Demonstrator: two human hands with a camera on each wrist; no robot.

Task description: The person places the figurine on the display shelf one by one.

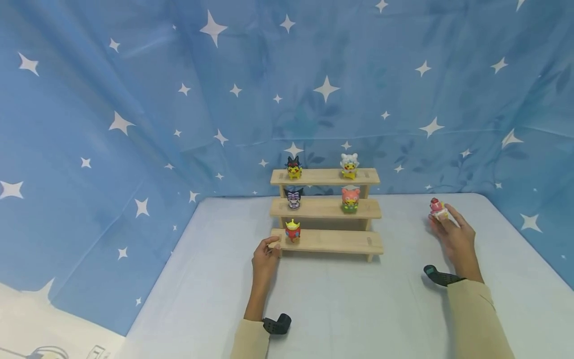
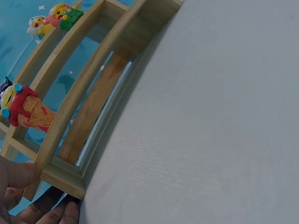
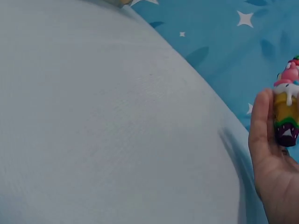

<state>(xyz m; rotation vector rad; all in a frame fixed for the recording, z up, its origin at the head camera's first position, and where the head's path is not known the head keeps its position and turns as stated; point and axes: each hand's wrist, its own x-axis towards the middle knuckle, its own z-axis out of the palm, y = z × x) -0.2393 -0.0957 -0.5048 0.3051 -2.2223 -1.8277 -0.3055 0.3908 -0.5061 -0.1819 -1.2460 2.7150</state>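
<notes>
A three-tier wooden shelf (image 1: 334,240) stands on the table, and my left hand (image 1: 264,262) grips the left end of its lowest tier. In the left wrist view the thumb (image 2: 18,172) lies along the board's edge, with the other fingers beneath. Closest to that hand is a figurine with a red body on a waffle cone (image 1: 293,232). Off to the right of the shelf, my right hand (image 1: 457,244) holds a pink and white ice-cream-cone figurine (image 3: 286,109) between thumb and fingers, upright, its base dark purple.
On the middle tier are a purple-and-black figurine (image 1: 294,199) and a pink-hooded one (image 1: 350,200). The top tier bears a dark-eared yellow figurine (image 1: 294,169) and a white-hooded one (image 1: 349,166). A blue star-patterned curtain (image 1: 251,114) hangs behind the white table (image 1: 350,309).
</notes>
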